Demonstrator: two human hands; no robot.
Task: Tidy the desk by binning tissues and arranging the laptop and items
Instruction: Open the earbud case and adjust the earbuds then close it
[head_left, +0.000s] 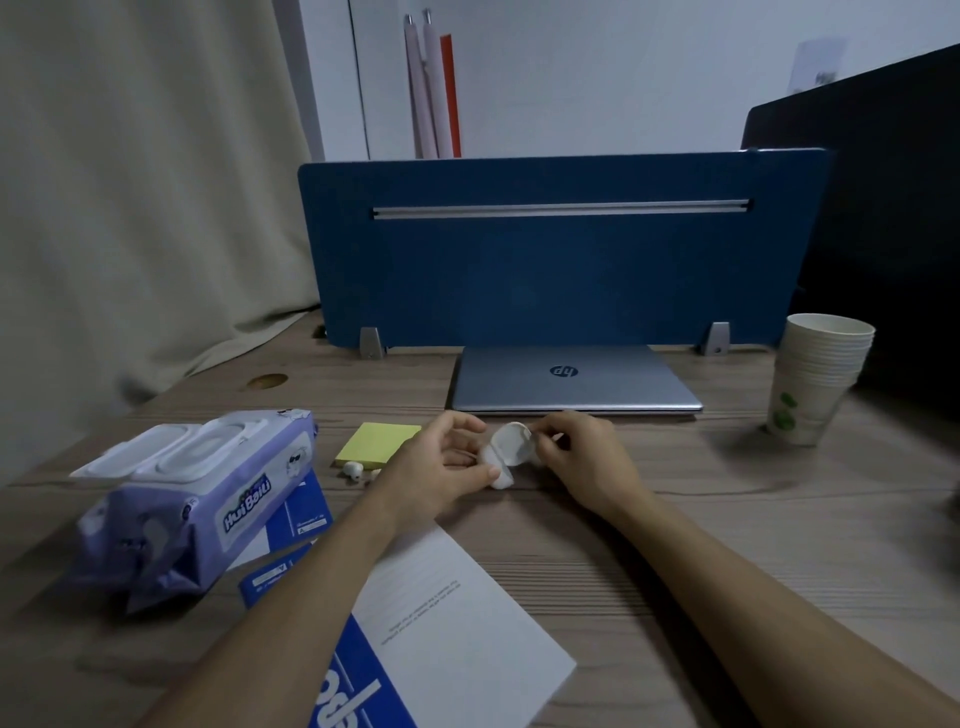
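A small white earbud case with its lid open sits between my hands above the wooden desk. My left hand holds its lower half with thumb and fingers. My right hand pinches something small at the open lid; what it pinches is hidden. A loose white earbud lies on the desk by the yellow sticky-note pad. The closed silver laptop lies flat against the blue divider.
A purple wet-wipe pack lies at the left on blue-and-white papers. A stack of paper cups stands at the right. A dark panel rises at the far right, and a beige curtain hangs at the left.
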